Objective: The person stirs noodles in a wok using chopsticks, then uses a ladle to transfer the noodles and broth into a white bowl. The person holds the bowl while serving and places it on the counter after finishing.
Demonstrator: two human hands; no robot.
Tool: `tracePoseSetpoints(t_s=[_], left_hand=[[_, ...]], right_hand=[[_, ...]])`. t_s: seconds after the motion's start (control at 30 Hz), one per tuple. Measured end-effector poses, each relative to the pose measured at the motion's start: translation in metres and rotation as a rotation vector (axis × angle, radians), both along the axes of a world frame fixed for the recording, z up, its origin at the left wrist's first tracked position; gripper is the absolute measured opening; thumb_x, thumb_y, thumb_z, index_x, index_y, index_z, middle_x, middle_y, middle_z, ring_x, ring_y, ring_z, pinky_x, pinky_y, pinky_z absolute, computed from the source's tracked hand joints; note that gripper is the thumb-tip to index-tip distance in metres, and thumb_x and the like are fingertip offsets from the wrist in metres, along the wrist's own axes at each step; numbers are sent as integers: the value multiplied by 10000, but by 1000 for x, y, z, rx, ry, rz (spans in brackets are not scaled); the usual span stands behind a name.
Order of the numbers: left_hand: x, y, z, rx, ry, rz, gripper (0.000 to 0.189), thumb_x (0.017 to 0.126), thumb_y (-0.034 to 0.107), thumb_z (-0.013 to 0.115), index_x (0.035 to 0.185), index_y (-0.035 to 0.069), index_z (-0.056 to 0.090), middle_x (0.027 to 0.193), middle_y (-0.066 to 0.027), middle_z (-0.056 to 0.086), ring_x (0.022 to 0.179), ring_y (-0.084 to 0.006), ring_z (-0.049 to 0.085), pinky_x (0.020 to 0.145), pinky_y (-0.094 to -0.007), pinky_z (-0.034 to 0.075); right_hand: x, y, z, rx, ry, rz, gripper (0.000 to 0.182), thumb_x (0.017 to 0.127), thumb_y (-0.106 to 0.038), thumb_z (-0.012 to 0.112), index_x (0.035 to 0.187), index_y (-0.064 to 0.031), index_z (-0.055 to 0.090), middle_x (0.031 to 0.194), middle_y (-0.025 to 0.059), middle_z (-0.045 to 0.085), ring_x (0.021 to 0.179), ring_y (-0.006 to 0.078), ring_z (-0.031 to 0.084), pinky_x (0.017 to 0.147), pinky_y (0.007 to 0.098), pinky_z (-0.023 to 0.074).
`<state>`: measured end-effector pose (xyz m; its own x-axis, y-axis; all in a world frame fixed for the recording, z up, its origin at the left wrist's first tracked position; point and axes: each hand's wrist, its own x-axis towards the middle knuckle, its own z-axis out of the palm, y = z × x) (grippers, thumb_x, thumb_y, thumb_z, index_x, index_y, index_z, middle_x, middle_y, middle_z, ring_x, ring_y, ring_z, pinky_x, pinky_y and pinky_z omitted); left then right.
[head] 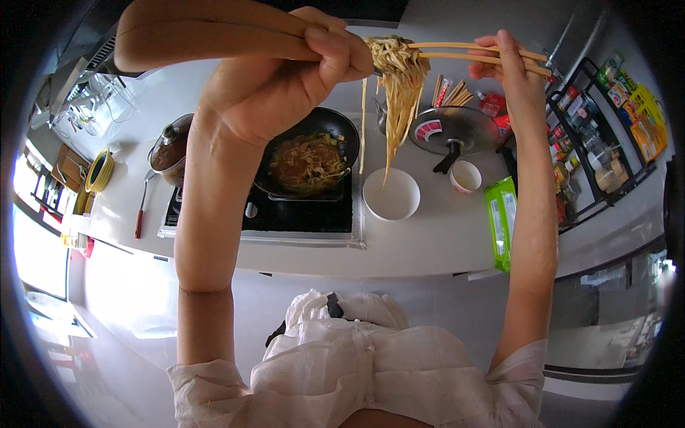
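My left hand (299,80) grips the thick wooden handle (214,43) of a cooking utensil. The utensil's head is mostly hidden behind my fingers and a clump of noodles (401,69). My right hand (516,64) holds a pair of wooden chopsticks (471,51), whose tips press into that clump. Long strands hang toward a white bowl (390,206) on the counter below. Left of the bowl, a black wok (342,125) sits on the stove with brown broth, some noodles and greens in it.
A lidded pot (168,155) stands at the stove's left. A glass lid (476,128), a small bowl (465,176) and a green packet (500,224) lie right of the white bowl. A spice rack (594,134) lines the right wall. A red-handled utensil (139,222) rests on the countertop (428,249).
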<state>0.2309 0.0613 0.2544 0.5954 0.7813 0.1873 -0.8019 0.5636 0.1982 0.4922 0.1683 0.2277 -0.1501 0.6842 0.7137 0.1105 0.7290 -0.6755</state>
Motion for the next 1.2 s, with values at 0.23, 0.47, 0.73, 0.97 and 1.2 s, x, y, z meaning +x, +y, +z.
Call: tracePoseSetpoints(t_s=[0.23, 0.47, 0.73, 0.97, 1.2], left_hand=[[18, 10, -45, 249, 222, 77, 124, 846, -10, 432, 873, -128, 402, 848, -166, 431, 793, -166, 459, 719, -211, 499], [33, 5, -97, 123, 345, 89, 107, 843, -3, 457, 931, -48, 498, 862, -102, 540, 803, -162, 557, 759, -194, 474], [58, -2, -136, 284, 705, 329, 82, 816, 2, 430, 743, -18, 460, 658, -27, 416, 619, -109, 382, 545, -216, 319], [46, 8, -185, 551, 666, 194, 384, 802, 287, 528, 1032, -10, 447, 939, -124, 474, 757, -148, 414, 612, -195, 353], [60, 13, -209, 8, 981, 85, 109, 794, 76, 521, 870, 5, 488, 722, -79, 534, 611, -129, 507, 507, -240, 444]], right_hand=[[20, -12, -38, -118, 50, -38, 382, 884, -330, 441, 847, 14, 603, 727, 102, 630, 597, 137, 615, 563, 220, 504], [31, -18, -91, -317, 77, -25, 382, 889, -329, 435, 864, 30, 565, 748, 129, 608, 583, 149, 596, 549, 241, 499], [39, -15, -149, -416, 156, -32, 358, 893, -315, 433, 837, 11, 571, 710, 107, 611, 544, 141, 595, 502, 233, 487], [34, -19, -191, -576, 210, -76, 356, 894, -309, 434, 835, 20, 557, 712, 121, 604, 531, 151, 590, 513, 239, 484], [36, -12, -256, -633, 333, -73, 351, 895, -303, 432, 821, 19, 552, 698, 115, 609, 520, 138, 593, 484, 230, 486]])
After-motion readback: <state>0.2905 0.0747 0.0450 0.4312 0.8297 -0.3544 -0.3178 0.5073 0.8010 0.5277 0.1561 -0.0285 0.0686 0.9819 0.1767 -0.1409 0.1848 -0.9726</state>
